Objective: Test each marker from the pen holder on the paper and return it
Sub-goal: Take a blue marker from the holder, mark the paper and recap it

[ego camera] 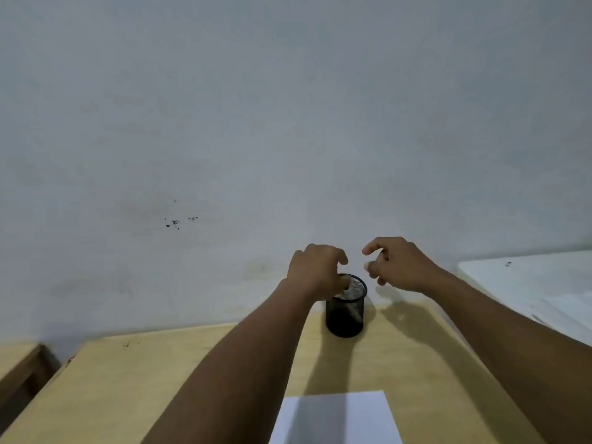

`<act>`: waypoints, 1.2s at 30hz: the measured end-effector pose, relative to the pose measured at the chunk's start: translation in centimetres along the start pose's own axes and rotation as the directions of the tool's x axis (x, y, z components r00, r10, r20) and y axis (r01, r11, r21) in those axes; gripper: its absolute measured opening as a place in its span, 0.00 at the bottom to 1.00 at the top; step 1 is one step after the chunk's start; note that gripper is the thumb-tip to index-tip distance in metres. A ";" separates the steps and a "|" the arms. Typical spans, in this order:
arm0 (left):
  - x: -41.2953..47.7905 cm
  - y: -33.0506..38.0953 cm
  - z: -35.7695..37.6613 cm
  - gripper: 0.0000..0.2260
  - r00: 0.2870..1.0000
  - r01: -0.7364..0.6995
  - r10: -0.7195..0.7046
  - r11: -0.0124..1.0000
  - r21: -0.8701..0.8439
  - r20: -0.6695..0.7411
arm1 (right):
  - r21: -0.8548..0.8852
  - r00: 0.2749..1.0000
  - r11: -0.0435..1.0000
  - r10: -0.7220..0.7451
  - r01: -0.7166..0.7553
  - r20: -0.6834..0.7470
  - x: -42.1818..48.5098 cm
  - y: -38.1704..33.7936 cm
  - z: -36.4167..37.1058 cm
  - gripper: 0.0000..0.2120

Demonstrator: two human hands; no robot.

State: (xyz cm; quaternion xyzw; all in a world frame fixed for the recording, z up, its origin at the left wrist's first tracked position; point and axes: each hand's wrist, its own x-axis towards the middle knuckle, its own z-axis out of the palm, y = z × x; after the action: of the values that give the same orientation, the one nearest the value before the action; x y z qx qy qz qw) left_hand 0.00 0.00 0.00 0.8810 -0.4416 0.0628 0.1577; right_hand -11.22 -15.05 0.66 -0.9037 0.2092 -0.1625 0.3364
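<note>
The left hand (pixel 315 270) is reaching over the rim of the holder (pixel 346 310), its fingers curled down into the mouth; a pale marker (pixel 347 291) is leaning inside, just under those fingertips. Whether the fingers are closed on it or only touching it I cannot tell, since the hand is hiding the contact. The right hand (pixel 395 264) is hovering just right of the left, above and beside the rim, fingers spread and loosely bent, holding nothing. The paper (pixel 336 418) is lying well back toward the wrists, at the near edge of the desk (pixel 160 379).

The main risk, as I judge it, is the holder tipping: it is light mesh, and a pull that is slanting rather than straight up would be dragging the rim along with the marker. The right hand is not bracing the holder, so nothing is stopping that. A loose pinch could also be letting the marker slip back inside. The view is blurred, so the marker count is unclear.
</note>
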 end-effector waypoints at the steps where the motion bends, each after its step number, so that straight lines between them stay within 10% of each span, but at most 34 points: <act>1: 0.6 0.1 0.4 0.16 1.000 -0.011 0.010 0.999 0.034 0.025 | 0.012 1.000 1.000 0.009 -0.009 0.004 0.4 0.5 0.0 0.12; 8: 0.6 0.1 1.1 0.09 0.999 -0.017 0.015 0.999 0.050 0.051 | 0.047 0.999 0.998 0.047 -0.047 -0.002 -0.1 1.6 0.2 0.10; 15: -3.6 0.3 -4.7 0.06 0.959 0.004 -0.087 0.955 -0.296 -0.269 | 0.295 0.990 0.946 0.124 -0.137 0.062 -4.9 -2.8 0.8 0.15; 20: -8.8 -1.0 -7.9 0.05 0.946 0.002 -0.177 0.839 -0.544 -0.270 | 0.661 0.897 0.608 0.261 -0.440 0.356 -8.4 -7.1 4.4 0.38; 25: -14.6 -5.0 -7.6 0.05 0.947 0.079 -0.280 0.684 -0.725 -0.160 | 0.903 0.914 0.212 0.249 -0.374 0.320 -10.0 -10.5 9.7 0.22; 36: -23.0 -11.1 -4.8 0.06 0.911 0.195 -0.412 0.447 -0.873 -0.007 | 0.889 0.941 0.310 0.085 -0.337 0.327 -11.6 -12.6 16.0 0.10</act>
State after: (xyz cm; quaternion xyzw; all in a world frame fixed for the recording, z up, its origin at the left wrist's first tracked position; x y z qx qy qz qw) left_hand -4.88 25.28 -3.75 0.7377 -0.2276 -0.0971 0.6281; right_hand -10.88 7.92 -4.16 -0.5223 0.1568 -0.1065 0.8314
